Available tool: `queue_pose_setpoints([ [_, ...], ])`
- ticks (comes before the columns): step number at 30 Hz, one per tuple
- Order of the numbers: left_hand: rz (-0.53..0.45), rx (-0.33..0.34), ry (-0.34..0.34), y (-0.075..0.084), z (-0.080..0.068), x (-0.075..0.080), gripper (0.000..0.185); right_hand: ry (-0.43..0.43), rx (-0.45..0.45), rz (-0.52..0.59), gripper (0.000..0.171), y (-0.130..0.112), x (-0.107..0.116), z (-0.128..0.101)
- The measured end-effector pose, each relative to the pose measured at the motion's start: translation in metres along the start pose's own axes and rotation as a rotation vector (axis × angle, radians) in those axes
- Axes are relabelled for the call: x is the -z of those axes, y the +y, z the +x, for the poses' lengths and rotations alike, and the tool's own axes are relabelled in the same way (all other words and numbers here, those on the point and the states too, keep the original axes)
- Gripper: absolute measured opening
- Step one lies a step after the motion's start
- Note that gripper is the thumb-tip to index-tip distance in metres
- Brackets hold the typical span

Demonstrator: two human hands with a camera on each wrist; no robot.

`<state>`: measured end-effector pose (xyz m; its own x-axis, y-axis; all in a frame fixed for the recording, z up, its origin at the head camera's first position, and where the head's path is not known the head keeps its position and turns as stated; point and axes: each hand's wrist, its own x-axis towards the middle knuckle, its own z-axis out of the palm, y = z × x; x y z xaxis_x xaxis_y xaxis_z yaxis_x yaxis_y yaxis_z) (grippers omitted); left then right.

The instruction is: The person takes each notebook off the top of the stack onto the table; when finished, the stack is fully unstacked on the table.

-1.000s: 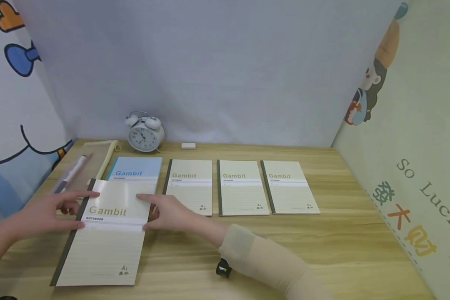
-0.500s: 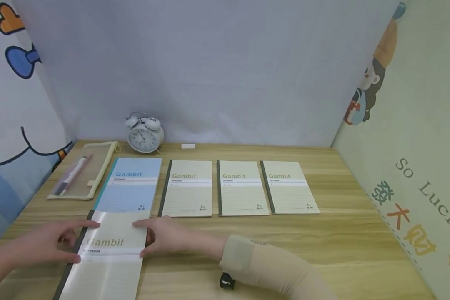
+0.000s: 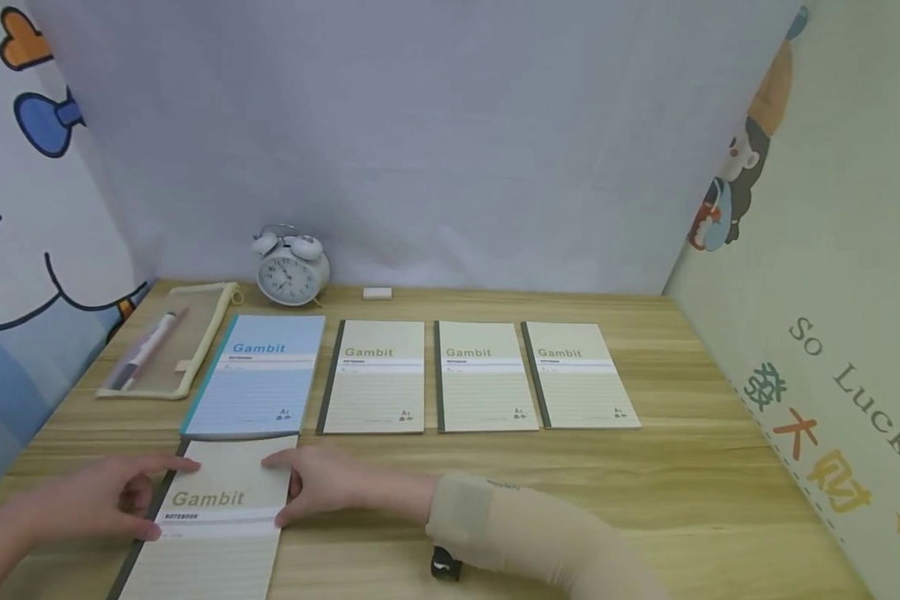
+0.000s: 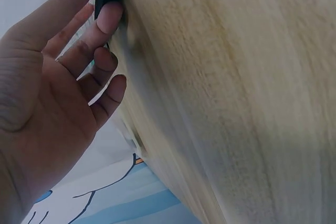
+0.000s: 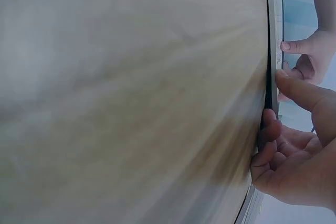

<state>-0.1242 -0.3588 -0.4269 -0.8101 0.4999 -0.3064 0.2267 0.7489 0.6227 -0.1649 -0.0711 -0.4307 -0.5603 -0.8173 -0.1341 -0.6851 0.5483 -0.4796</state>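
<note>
I see the beige notebook (image 3: 210, 521) drawn nearer the table's (image 3: 682, 467) front edge than before, now clear of the blue notebook (image 3: 258, 375). My left hand (image 3: 93, 500) and right hand (image 3: 330, 483) pinch its opposite edges, fingers curled.

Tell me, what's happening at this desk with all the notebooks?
A person holds a beige notebook by its two side edges, left hand on the spine side and right hand on the other, near the front of the wooden desk. Behind it lie a blue notebook and three more beige ones in a row. An alarm clock, an eraser and a pencil pouch sit further back.
</note>
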Motion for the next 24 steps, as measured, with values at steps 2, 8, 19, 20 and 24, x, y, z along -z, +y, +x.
queue_pose_setpoints([
  [2, 0.001, 0.0, -0.003, -0.001, 0.001, 0.0, 0.07, -0.001, -0.009, -0.028, 0.068, 0.0, 0.0, 0.003],
  [8, 0.03, 0.036, -0.002, -0.001, 0.004, 0.002, 0.072, -0.024, -0.041, -0.075, 0.067, 0.0, 0.001, 0.006],
  [19, 0.215, -0.062, 0.237, 0.013, 0.019, 0.018, 0.061, -0.095, -0.014, 0.055, 0.065, 0.006, 0.026, 0.003],
  [20, 0.235, -0.079, 0.265, 0.015, 0.021, 0.022, 0.061, -0.085, -0.011, 0.054, 0.065, 0.008, 0.028, 0.003],
  [24, 0.291, -0.146, 0.381, 0.018, 0.031, 0.034, 0.06, -0.036, -0.015, 0.066, 0.066, 0.016, 0.041, 0.003],
])
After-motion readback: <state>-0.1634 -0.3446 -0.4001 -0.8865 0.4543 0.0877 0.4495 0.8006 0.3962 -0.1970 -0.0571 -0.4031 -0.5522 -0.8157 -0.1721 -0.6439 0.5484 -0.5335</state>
